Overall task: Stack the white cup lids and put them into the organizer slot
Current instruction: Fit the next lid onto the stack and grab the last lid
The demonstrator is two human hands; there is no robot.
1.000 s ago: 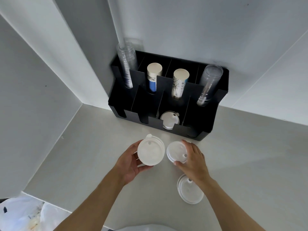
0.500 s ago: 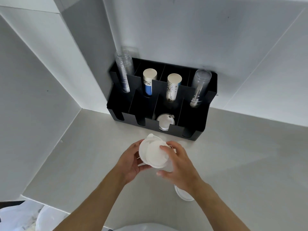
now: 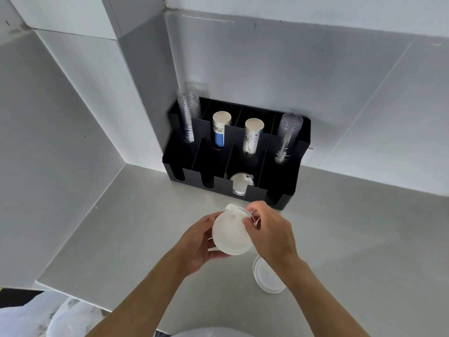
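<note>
A stack of white cup lids (image 3: 229,235) is held above the counter between both hands. My left hand (image 3: 198,242) cups the stack from the left and below. My right hand (image 3: 271,233) pinches its right rim with the fingertips. One more white lid (image 3: 266,279) lies flat on the counter under my right wrist, partly hidden. The black organizer (image 3: 286,188) stands against the back wall. A white lid (image 3: 240,184) sits in its third front slot from the left.
The organizer's back row holds two clear plastic cup stacks (image 3: 188,116) (image 3: 288,137) and two paper cup stacks (image 3: 220,128) (image 3: 252,136). White walls close in the left and back. A white plastic bag (image 3: 43,314) lies below the counter's front edge.
My right hand lifted a lid off the counter and brought it left onto the stack in my left hand; both hands now grip the stack. The view pulled back from the organizer.
</note>
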